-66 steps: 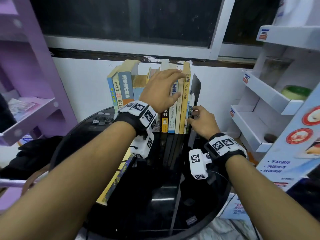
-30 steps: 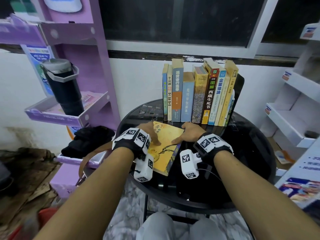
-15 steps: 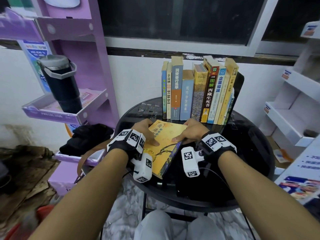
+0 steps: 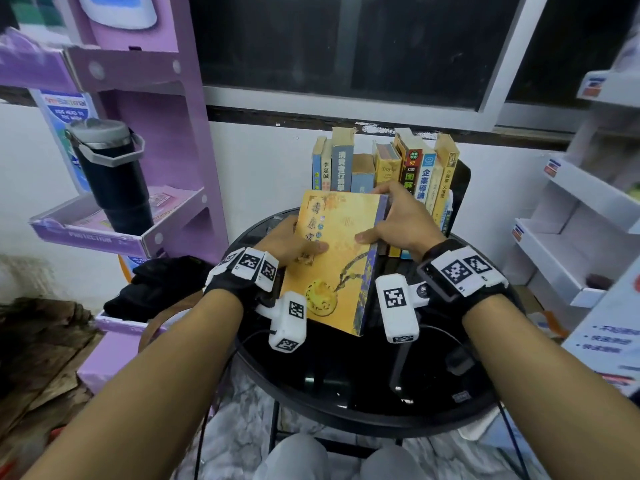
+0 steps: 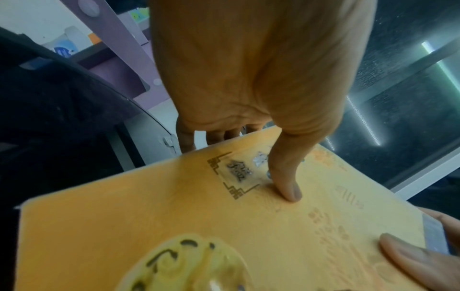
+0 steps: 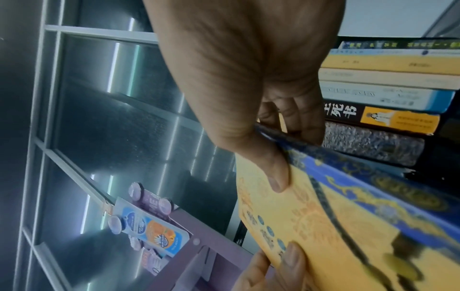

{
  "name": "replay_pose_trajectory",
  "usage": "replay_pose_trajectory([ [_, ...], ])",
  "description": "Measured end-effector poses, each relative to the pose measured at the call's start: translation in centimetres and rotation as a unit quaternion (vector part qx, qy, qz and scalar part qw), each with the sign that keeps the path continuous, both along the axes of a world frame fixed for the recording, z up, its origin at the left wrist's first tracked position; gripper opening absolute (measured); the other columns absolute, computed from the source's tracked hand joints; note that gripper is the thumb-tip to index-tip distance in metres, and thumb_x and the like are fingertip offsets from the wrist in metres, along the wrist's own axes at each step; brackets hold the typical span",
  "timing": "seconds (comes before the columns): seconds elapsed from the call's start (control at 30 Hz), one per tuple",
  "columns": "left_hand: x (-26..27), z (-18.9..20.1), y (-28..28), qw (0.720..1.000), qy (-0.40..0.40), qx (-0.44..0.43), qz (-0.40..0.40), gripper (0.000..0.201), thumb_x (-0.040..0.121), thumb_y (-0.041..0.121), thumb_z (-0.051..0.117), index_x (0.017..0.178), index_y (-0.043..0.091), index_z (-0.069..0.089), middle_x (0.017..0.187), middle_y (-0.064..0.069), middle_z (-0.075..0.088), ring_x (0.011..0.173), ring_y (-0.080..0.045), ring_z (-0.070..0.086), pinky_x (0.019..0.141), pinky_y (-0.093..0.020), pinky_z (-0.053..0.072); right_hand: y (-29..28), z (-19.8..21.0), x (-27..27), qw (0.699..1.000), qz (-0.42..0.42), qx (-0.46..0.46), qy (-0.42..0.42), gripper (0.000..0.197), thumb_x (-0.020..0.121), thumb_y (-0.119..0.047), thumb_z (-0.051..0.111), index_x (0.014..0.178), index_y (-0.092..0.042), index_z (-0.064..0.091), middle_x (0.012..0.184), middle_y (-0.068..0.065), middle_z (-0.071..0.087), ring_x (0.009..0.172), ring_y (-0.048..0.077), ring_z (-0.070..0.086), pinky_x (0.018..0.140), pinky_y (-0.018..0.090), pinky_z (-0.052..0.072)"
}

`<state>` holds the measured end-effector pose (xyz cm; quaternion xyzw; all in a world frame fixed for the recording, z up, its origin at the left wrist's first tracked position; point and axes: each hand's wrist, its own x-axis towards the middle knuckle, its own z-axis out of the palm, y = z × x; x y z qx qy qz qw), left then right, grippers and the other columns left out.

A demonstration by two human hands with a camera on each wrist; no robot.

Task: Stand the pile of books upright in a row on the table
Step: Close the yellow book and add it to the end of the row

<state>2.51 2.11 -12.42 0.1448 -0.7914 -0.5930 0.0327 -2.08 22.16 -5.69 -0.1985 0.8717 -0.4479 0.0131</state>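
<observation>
— How are the hands set?

— Both are on the yellow book (image 4: 337, 258). The left hand (image 4: 287, 242) clasps its left edge, thumb pressed flat on the cover and the other fingers curled underneath. The right hand (image 4: 401, 221) pinches the blue spine side, thumb on the cover, fingers wrapped behind. Both forearms reach forward from below, with tagged bands at the wrists.

— And the book itself, where is it?

— Held tilted, its top end raised toward the wall, above the round black table (image 4: 346, 386), just in front of the row of standing books (image 4: 384, 168).

— What's around that table?

— Behind it, a white wall and a dark window (image 4: 346, 46). To the table's left, a purple shelf unit (image 4: 149, 133) with a black flask (image 4: 110, 174) in its tray; to the right, white shelves (image 4: 588, 220).

— How does the book look?

— Orange-yellow cover with dark characters near the top, a pale round emblem low down, a curling dark line across, and a patterned blue spine.
</observation>
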Motion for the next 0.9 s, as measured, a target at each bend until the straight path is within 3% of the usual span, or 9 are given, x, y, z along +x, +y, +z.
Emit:
replay_pose_trajectory([
  [0.1,0.5,1.6,2.0,0.999,0.024,0.033,-0.012,0.047,0.074,0.018,0.081,0.107,0.024,0.048,0.119,-0.002,0.062,0.112,-0.028,0.061,0.099,-0.05,0.047,1.2,0.5,-0.1,1.0,-0.001,-0.018,0.015,0.073,0.06,-0.006,0.09,0.117,-0.024,0.049,0.105,0.0,0.065,0.096,0.022,0.064,0.079,0.041,0.058],
  [0.13,0.3,1.8,2.5,0.998,0.033,0.043,-0.016,0.046,0.078,0.012,0.078,0.109,0.023,0.046,0.12,-0.004,0.061,0.114,-0.029,0.059,0.1,-0.051,0.047,1.6,0.6,-0.1,1.0,0.002,-0.027,0.013,0.074,0.058,-0.006,0.091,0.118,-0.024,0.05,0.106,0.001,0.066,0.097,0.023,0.065,0.079,0.044,0.059],
  [0.2,0.0,2.1,3.6,0.996,0.045,0.068,-0.021,0.063,0.078,0.008,0.076,0.128,0.016,0.037,0.127,-0.008,0.058,0.116,-0.031,0.058,0.101,-0.053,0.045,2.7,0.9,-0.3,0.999,0.013,-0.042,0.001,0.076,0.055,-0.009,0.093,0.119,-0.023,0.054,0.106,0.003,0.069,0.094,0.025,0.068,0.075,0.047,0.06],
  [0.27,-0.5,2.3,4.6,0.995,0.051,0.082,-0.037,0.074,0.079,0.002,0.074,0.138,0.014,0.029,0.129,-0.011,0.057,0.118,-0.032,0.057,0.102,-0.055,0.044,4.1,1.3,-0.3,0.998,0.031,-0.057,-0.018,0.067,0.059,-0.005,0.091,0.116,-0.019,0.059,0.102,0.005,0.071,0.089,0.025,0.071,0.068,0.045,0.061],
  [0.4,-1.8,3.0,6.8,0.991,0.044,0.081,-0.097,0.064,0.081,-0.007,0.067,0.13,0.016,0.032,0.123,-0.011,0.059,0.114,-0.032,0.059,0.097,-0.051,0.048,7.3,1.6,-0.2,0.995,0.076,-0.052,-0.036,0.049,0.069,-0.003,0.085,0.11,-0.02,0.064,0.101,0.005,0.073,0.085,0.025,0.073,0.066,0.052,0.06],
  [0.53,-3.5,3.3,9.1,0.987,0.046,0.077,-0.135,0.076,0.079,-0.003,0.071,0.139,0.017,0.029,0.128,-0.012,0.059,0.116,-0.032,0.059,0.099,-0.053,0.047,10.5,2.0,-0.5,0.991,0.103,-0.063,-0.057,0.054,0.08,-0.001,0.076,0.125,-0.024,0.058,0.106,0.004,0.072,0.083,0.025,0.074,0.059,0.046,0.061],
  [0.67,-5.4,3.5,12.0,0.983,0.065,0.081,-0.151,0.074,0.078,-0.003,0.073,0.134,0.02,0.031,0.129,-0.009,0.058,0.117,-0.03,0.058,0.1,-0.052,0.047,12.8,2.2,-1.3,0.997,0.061,-0.045,0.007,0.057,0.078,-0.005,0.078,0.127,-0.026,0.059,0.107,0.0,0.071,0.084,0.024,0.074,0.062,0.048,0.06],
  [0.77,-6.6,4.0,13.7,0.985,0.075,0.032,-0.153,0.076,0.076,0.005,0.077,0.136,0.02,0.032,0.126,-0.001,0.058,0.118,-0.024,0.057,0.101,-0.045,0.046,14.1,2.3,-1.9,0.998,0.029,-0.015,0.06,0.056,0.075,-0.009,0.08,0.124,-0.028,0.061,0.108,-0.003,0.07,0.089,0.019,0.072,0.07,0.043,0.061],
  [0.9,-8.0,4.9,15.5,0.982,0.115,-0.065,-0.132,0.076,0.071,0.011,0.082,0.135,0.016,0.04,0.118,0.001,0.056,0.117,-0.02,0.055,0.097,-0.037,0.047,15.3,2.4,-2.2,0.995,-0.013,-0.011,0.099,0.051,0.074,-0.01,0.08,0.119,-0.028,0.064,0.104,-0.003,0.071,0.083,0.017,0.071,0.07,0.039,0.061],
])
